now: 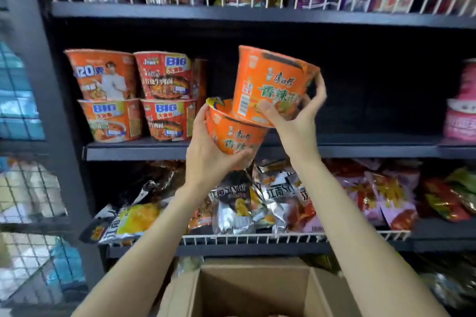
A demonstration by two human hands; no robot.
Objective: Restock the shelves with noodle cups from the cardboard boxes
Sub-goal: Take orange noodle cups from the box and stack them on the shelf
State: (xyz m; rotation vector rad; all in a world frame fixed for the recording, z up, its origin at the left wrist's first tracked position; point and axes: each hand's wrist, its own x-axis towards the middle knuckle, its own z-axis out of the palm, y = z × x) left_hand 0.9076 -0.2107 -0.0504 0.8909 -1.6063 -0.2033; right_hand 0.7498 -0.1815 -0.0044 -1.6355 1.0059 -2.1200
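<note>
Two bare forearms are showing in the head view, entering from the lower edge of the frame. No sleeve, cuff, glove, watch, bracelet or ring is appearing on either arm. The left grip (206, 159) is showing its back and a bare wrist; its nails are not showing. The right grip (300, 123) is showing a thumb with a short, unpainted nail. Both forearms are appearing slender, smooth and unmarked along their visible length.
</note>
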